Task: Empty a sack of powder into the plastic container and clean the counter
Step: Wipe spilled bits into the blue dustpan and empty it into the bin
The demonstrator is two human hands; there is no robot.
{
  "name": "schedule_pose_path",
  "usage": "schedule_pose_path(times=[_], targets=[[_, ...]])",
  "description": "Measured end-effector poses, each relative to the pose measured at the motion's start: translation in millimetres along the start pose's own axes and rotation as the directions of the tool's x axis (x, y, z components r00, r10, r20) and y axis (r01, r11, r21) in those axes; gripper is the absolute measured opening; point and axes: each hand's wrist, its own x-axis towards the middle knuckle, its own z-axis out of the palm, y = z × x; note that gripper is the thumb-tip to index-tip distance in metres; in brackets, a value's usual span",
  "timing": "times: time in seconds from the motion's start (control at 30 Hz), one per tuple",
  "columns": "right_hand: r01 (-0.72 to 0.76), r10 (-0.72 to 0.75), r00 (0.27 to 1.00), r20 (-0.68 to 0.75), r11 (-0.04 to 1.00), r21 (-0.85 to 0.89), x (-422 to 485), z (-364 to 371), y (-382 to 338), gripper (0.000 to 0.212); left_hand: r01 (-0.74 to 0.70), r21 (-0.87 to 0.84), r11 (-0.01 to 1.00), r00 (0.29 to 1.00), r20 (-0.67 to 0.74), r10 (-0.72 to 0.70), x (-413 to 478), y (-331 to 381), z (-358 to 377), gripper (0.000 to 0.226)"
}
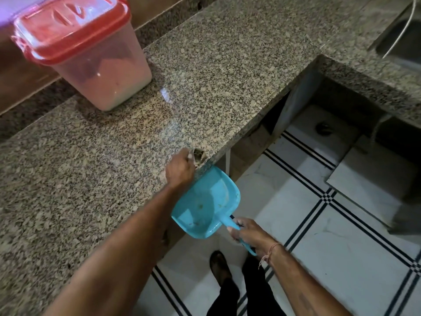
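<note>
The counter point(205, 65) is speckled grey granite, polished enough to show a glare patch near its middle. It runs from lower left to upper right, then turns a corner to the right, where a sink point(401, 42) is set into it. A raised ledge of the same stone backs it on the left.

One container point(102, 71) stands upright at the back left, near that ledge. It is translucent, partly filled with pale powder point(123, 87), and its red lid point(70, 26) is on. The left hand point(180, 169) rests at the front edge. A dustpan point(205, 201) sits just below that edge.
</note>
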Motion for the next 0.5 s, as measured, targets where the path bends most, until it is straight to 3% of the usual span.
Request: schedule_pose_path(times=[0.07,0.17,0.27,0.4,0.43,0.5], targets=[[-0.001,0.001,1.000,0.005,1.000,-0.009,-1,-2,0,0.010,-0.044,-0.110,0.993,0.980,0.190,0.064,14,0,-16,0.019],[-0.002,0.002,1.000,-0.019,1.000,-0.029,-2,-9,-3,0.015,-0.181,0.006,0.983,0.937,0.305,0.171,23,-5,-24,0.016],[-0.017,0.016,0.999,-0.041,0.999,-0.032,1,-10,-6,0.015,-0.343,0.123,0.931,0.912,0.282,0.298,16,-13,-15,0.015],[-0.032,0.032,0.998,-0.046,0.999,-0.006,0,-6,-12,0.003,-0.463,0.254,0.849,0.885,0.075,0.460,-17,-23,1,0.012],[-0.029,0.029,0.999,-0.040,1.000,0.001,0,-6,-14,0.004,-0.496,0.331,0.803,0.862,0.078,0.501,-26,-29,5,0.008],[-0.023,0.023,0.999,-0.032,1.000,0.005,-1,-4,-16,0.009,-0.527,0.493,0.693,0.845,0.215,0.490,-45,-41,18,0.036]])
